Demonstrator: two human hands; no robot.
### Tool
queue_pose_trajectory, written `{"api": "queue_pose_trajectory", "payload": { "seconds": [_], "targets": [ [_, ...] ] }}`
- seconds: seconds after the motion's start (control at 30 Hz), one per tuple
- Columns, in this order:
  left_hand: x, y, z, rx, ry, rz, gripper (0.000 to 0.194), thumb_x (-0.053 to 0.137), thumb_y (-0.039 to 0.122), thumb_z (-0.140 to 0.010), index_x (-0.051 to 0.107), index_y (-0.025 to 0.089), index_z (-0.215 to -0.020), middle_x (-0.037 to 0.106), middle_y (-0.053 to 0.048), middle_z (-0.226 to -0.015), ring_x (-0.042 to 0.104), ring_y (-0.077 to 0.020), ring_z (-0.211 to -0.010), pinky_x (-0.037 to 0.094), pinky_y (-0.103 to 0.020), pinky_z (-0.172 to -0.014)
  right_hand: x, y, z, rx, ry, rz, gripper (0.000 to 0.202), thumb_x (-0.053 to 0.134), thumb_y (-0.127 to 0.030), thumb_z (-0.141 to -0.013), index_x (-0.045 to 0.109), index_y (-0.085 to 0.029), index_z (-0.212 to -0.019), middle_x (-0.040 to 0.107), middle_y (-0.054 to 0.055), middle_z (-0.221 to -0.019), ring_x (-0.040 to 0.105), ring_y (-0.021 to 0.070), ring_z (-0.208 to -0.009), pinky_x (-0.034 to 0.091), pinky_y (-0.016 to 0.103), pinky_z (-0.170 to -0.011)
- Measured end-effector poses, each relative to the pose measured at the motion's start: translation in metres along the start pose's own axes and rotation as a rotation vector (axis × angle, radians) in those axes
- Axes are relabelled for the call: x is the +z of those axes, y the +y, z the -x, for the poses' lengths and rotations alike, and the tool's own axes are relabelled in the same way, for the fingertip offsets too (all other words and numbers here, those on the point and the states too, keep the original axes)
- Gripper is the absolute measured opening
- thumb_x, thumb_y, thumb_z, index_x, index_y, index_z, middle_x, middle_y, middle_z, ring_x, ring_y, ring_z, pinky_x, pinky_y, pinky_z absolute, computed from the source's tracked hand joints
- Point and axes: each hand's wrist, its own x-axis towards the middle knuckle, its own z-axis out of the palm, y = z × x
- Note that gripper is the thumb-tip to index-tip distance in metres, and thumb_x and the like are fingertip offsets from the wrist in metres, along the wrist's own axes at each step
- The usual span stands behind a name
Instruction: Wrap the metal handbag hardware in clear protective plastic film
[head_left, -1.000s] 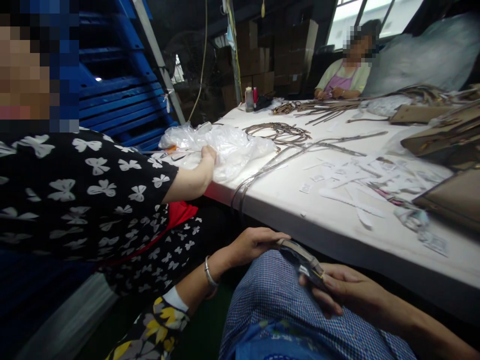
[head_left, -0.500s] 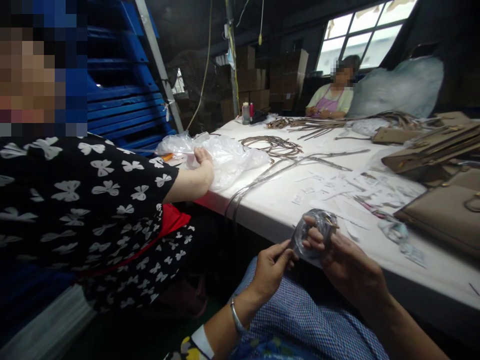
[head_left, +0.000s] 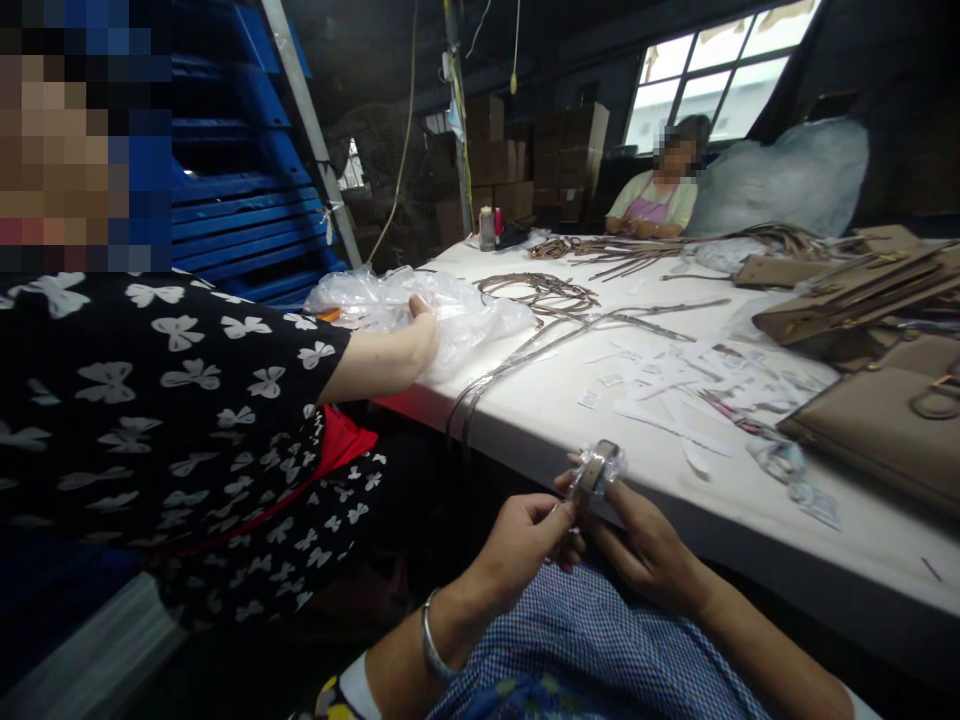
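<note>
Just over my lap, at the table's front edge, is a coiled brown strap wrapped in clear plastic. My left hand pinches the near left side of the coil between thumb and fingers. From the right, my right hand grips the same coil, with some of its fingers hidden behind it. The coil stands edge-on to me. Longer plastic-wrapped straps lie on the table and hang over its front edge.
On the white table are paper scraps, pink-handled scissors and taupe handbags. A co-worker's arm at the left reaches into clear plastic bags. Another person sits across the table. Blue crates are stacked at the left.
The coil has turned from face-on to edge-on and moved slightly left. My right hand has shifted left and lower, its fingers no longer through the coil. The co-worker's hand moved slightly right.
</note>
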Motion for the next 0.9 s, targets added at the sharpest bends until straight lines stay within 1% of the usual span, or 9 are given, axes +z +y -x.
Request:
{"api": "queue_pose_trajectory", "payload": {
  "seconds": [0.17, 0.27, 0.33, 0.43, 0.5, 0.57, 0.63, 0.73, 0.9],
  "targets": [
    [-0.009, 0.009, -0.001, -0.191, -0.105, 0.087, 0.033, 0.059, 0.040, -0.079, 0.064, 0.007, -0.073, 0.062, -0.007, -0.065, 0.059, -0.0120, -0.053, 0.047, -0.022, -0.050, -0.007, 0.000, 0.001, -0.035, -0.118, 0.019, 0.073, 0.057, -0.010, -0.079, 0.034, -0.019, -0.147, 0.047, 0.013, -0.146, 0.045, 0.0292, -0.133, 0.038, 0.043, -0.111],
    [-0.012, 0.013, -0.003, -0.273, -0.147, 0.153, 0.032, 0.057, 0.036, -0.076, 0.067, 0.006, -0.078, 0.065, -0.010, -0.070, 0.062, -0.0134, -0.056, 0.049, -0.022, -0.049, -0.005, 0.006, 0.004, 0.016, -0.071, -0.055, 0.063, 0.060, -0.013, -0.081, 0.045, -0.023, -0.142, 0.054, 0.010, -0.140, 0.051, 0.0278, -0.128, 0.041, 0.041, -0.109],
    [-0.011, 0.016, -0.004, -0.272, -0.167, 0.166, 0.033, 0.057, 0.036, -0.077, 0.068, 0.005, -0.080, 0.066, -0.010, -0.072, 0.062, -0.0135, -0.057, 0.049, -0.021, -0.049, 0.001, 0.008, 0.006, 0.131, 0.020, -0.188, 0.052, 0.062, -0.017, -0.084, 0.054, -0.027, -0.134, 0.059, 0.008, -0.135, 0.056, 0.0271, -0.124, 0.042, 0.042, -0.108],
    [-0.007, 0.019, -0.005, -0.134, -0.177, 0.084, 0.039, 0.055, 0.042, -0.084, 0.068, 0.006, -0.085, 0.066, -0.010, -0.072, 0.062, -0.0147, -0.058, 0.050, -0.023, -0.050, 0.015, 0.006, 0.004, 0.373, 0.198, -0.600, 0.045, 0.068, -0.026, -0.083, 0.059, -0.029, -0.127, 0.063, 0.007, -0.131, 0.058, 0.0283, -0.121, 0.043, 0.047, -0.106],
    [-0.002, 0.020, -0.005, 0.078, -0.046, -0.073, 0.038, 0.054, 0.043, -0.087, 0.068, 0.008, -0.090, 0.068, -0.010, -0.077, 0.063, -0.0155, -0.063, 0.052, -0.025, -0.056, 0.024, 0.002, 0.000, 0.466, 0.329, -0.895, 0.046, 0.071, -0.031, -0.080, 0.060, -0.029, -0.125, 0.061, 0.007, -0.133, 0.055, 0.0291, -0.124, 0.041, 0.048, -0.108],
    [0.003, 0.019, -0.006, 0.311, 0.121, -0.293, 0.027, 0.058, 0.036, -0.088, 0.069, 0.014, -0.099, 0.070, -0.010, -0.093, 0.065, -0.0176, -0.079, 0.054, -0.028, -0.071, 0.030, -0.004, -0.004, 0.491, 0.426, -1.091, 0.047, 0.073, -0.033, -0.079, 0.062, -0.029, -0.124, 0.058, 0.007, -0.136, 0.049, 0.0291, -0.129, 0.034, 0.048, -0.112],
    [0.006, 0.019, -0.008, 0.456, 0.174, -0.491, 0.025, 0.062, 0.024, -0.085, 0.068, 0.020, -0.108, 0.068, -0.008, -0.110, 0.063, -0.0200, -0.097, 0.052, -0.031, -0.087, 0.033, -0.007, -0.007, 0.498, 0.462, -1.192, 0.048, 0.073, -0.032, -0.078, 0.062, -0.029, -0.124, 0.057, 0.006, -0.138, 0.044, 0.0286, -0.133, 0.029, 0.048, -0.115],
    [0.006, 0.020, -0.013, 0.493, 0.087, -0.642, 0.036, 0.062, 0.015, -0.083, 0.066, 0.022, -0.117, 0.066, -0.008, -0.119, 0.060, -0.0220, -0.108, 0.046, -0.034, -0.098, 0.034, -0.009, -0.008, 0.492, 0.464, -1.228, 0.050, 0.073, -0.031, -0.077, 0.061, -0.030, -0.126, 0.054, 0.005, -0.141, 0.040, 0.0283, -0.137, 0.024, 0.048, -0.116],
    [-0.001, 0.025, -0.023, 0.380, 0.009, -0.672, 0.035, 0.064, 0.021, -0.082, 0.068, 0.019, -0.116, 0.069, -0.009, -0.111, 0.063, -0.0230, -0.097, 0.048, -0.034, -0.091, 0.041, -0.006, -0.006, 0.461, 0.465, -1.205, 0.049, 0.070, -0.037, -0.079, 0.061, -0.030, -0.127, 0.050, 0.005, -0.145, 0.039, 0.0299, -0.137, 0.026, 0.050, -0.116]
  ]
}}
